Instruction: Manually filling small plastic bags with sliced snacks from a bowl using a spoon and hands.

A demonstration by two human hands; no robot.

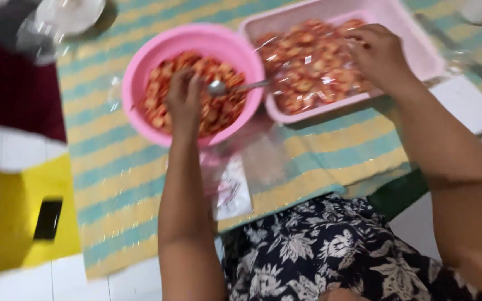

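My left hand (184,96) reaches into a round pink bowl (140,67) filled with red, sauce-coated snack pieces, its fingers bent down among the food. A metal spoon (235,87) lies in the bowl just right of that hand, untouched. My right hand (379,54) rests over a rectangular pink tray (425,53) that holds clear plastic bags packed with the same red snack, fingers closed on the top of one bag (313,67).
A striped yellow and teal mat (112,178) covers the floor under the bowl and tray. Empty clear plastic bags (232,189) lie before my lap. A dark phone (48,219) sits on a yellow surface at left. A clear lid (68,14) lies top left.
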